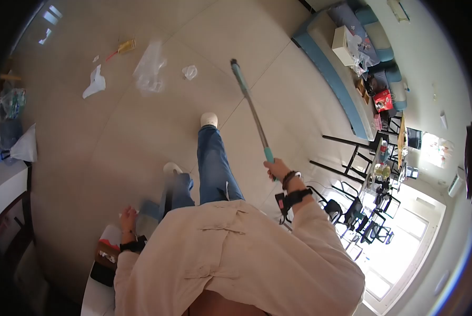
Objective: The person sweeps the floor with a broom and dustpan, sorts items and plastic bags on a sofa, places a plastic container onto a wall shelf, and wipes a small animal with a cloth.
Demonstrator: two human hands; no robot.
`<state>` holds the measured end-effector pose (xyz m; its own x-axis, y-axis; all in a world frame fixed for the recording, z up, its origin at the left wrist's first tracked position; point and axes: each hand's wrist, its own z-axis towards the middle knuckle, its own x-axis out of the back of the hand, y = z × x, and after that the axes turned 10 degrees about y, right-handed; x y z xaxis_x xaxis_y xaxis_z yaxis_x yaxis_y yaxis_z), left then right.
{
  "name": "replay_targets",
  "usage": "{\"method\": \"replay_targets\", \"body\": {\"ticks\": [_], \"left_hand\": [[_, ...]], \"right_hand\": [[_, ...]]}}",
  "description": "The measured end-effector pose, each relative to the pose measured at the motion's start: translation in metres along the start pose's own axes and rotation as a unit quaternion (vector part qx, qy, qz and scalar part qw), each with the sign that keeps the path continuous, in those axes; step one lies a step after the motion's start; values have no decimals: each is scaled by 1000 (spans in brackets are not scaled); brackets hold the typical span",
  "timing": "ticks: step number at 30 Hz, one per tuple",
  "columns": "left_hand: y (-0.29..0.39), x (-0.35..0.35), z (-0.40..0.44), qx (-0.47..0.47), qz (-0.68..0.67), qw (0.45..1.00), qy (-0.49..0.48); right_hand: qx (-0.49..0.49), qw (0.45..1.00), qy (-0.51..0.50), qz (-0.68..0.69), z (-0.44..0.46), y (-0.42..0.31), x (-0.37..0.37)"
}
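My right hand is closed around the teal grip at the near end of a long pole. Its grey shaft slants away over the floor to a teal section with a dark tip, and no head shows there. Down at the left, my left hand hangs with loosely bent fingers and no object visible in it. It is nearest to a brown and red tissue box on a white surface. Ahead on the tiles lie a clear plastic bag, crumpled clear plastic and a white paper piece.
A yellow item with a red stick lies farther off on the floor. At the right stand a blue and beige sofa with a white box, and a table with bottles and black chairs. A white-topped table borders the left.
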<state>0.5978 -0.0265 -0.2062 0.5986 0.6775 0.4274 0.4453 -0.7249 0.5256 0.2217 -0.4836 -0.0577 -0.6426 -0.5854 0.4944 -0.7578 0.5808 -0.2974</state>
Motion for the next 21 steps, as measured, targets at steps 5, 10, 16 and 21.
{"method": "replay_targets", "body": {"ticks": [5, 10, 16, 21], "left_hand": [[-4, -28, -13, -47, 6, 998, 47], [40, -64, -19, -78, 122, 987, 62], [300, -154, -42, -149, -34, 987, 45], [426, -182, -80, -266, 10, 963, 49]], "right_hand": [[-72, 996, -23, -46, 133, -93, 13], [-9, 978, -195, -71, 117, -123, -52], [-37, 961, -243, 125, 129, -187, -25], [-132, 912, -223, 319, 153, -187, 79]]}}
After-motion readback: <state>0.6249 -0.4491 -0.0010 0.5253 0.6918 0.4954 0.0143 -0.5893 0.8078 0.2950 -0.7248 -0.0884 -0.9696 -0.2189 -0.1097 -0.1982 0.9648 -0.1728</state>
